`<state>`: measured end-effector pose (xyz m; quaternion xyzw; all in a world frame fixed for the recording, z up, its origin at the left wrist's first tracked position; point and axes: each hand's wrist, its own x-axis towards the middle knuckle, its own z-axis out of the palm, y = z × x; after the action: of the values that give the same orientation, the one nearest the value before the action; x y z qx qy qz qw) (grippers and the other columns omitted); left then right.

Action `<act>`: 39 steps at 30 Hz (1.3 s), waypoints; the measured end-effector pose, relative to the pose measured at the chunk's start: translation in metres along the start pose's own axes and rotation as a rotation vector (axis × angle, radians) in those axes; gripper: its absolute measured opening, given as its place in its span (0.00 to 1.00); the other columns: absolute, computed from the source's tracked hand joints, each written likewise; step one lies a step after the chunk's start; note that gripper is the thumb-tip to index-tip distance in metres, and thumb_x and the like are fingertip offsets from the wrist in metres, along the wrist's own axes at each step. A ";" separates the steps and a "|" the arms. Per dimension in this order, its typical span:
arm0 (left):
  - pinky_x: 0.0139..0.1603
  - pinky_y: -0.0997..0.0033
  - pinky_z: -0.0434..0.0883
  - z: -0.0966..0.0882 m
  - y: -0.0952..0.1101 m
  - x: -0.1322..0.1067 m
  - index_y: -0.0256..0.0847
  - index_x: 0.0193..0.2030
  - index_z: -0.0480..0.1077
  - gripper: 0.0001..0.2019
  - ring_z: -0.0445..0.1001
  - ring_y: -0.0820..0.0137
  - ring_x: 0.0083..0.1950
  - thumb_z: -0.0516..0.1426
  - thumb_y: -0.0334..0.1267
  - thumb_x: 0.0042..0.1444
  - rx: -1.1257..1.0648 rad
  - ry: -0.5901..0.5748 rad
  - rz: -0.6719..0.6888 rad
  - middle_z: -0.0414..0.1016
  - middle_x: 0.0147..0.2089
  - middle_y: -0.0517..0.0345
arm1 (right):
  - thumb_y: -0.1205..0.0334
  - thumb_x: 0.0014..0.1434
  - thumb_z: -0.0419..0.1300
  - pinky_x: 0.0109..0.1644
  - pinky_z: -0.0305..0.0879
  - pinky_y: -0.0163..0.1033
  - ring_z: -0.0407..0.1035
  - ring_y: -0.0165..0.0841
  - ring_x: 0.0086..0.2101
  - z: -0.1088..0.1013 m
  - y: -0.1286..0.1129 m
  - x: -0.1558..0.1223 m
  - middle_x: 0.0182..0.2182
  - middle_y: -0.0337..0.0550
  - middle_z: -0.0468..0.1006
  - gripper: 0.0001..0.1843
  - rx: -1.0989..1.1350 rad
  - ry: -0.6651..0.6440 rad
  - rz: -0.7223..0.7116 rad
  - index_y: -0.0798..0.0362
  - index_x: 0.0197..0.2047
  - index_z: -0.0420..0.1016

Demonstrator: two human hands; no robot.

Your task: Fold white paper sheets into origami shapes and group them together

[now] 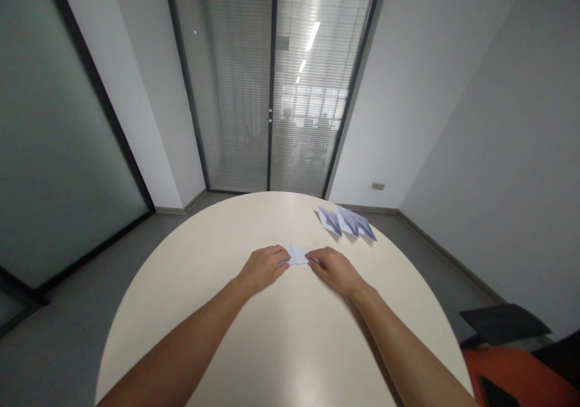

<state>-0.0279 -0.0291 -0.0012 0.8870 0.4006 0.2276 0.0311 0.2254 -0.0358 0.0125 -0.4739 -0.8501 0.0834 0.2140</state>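
Note:
A small piece of folded white paper [298,255] is held between my two hands, just over the round table. My left hand [265,267] pinches its left end, with the fingers on top and the thumb at the near side. On the other end, my right hand [333,268] grips the paper in the same way. Fold lines show on the part between the hands; both ends are hidden under my fingers. Beyond my right hand, several folded paper pieces [347,221], pale violet and pointed, lie side by side near the table's far right edge.
The round cream table [203,262] spreads under both forearms. At the lower right stands an orange and black chair [512,371] close to the table's edge. Behind the table are glass panels with blinds [240,93] and a white wall [408,93] with a socket [378,186].

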 end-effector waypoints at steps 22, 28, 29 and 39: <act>0.39 0.71 0.76 0.009 0.018 0.010 0.45 0.62 0.62 0.23 0.80 0.72 0.37 0.56 0.32 0.59 -0.658 0.167 -0.279 0.72 0.60 0.52 | 0.52 0.66 0.55 0.40 0.72 0.39 0.76 0.37 0.41 0.003 -0.001 0.006 0.43 0.45 0.81 0.15 0.344 0.298 0.145 0.47 0.51 0.73; 0.42 0.70 0.74 0.011 0.014 0.010 0.45 0.62 0.63 0.24 0.79 0.72 0.38 0.57 0.32 0.59 -0.551 0.185 -0.294 0.77 0.52 0.55 | 0.54 0.67 0.55 0.47 0.73 0.43 0.76 0.38 0.45 0.003 -0.007 0.006 0.48 0.44 0.81 0.14 0.277 0.289 0.081 0.46 0.53 0.74; 0.44 0.69 0.74 0.010 0.013 0.010 0.45 0.62 0.65 0.23 0.78 0.71 0.38 0.57 0.32 0.59 -0.515 0.193 -0.286 0.77 0.51 0.55 | 0.55 0.68 0.55 0.49 0.73 0.44 0.76 0.38 0.46 0.004 -0.009 0.005 0.50 0.45 0.80 0.14 0.273 0.278 0.055 0.46 0.54 0.74; 0.49 0.65 0.71 0.004 0.005 0.010 0.43 0.41 0.79 0.12 0.78 0.65 0.42 0.54 0.30 0.60 -0.165 0.215 -0.346 0.83 0.40 0.57 | 0.59 0.67 0.57 0.59 0.67 0.46 0.72 0.39 0.53 0.006 -0.022 0.001 0.53 0.45 0.79 0.16 0.199 0.042 -0.221 0.47 0.57 0.75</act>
<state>-0.0168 -0.0243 0.0001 0.7702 0.5279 0.3439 0.0992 0.2051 -0.0463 0.0155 -0.3556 -0.8799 0.1331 0.2857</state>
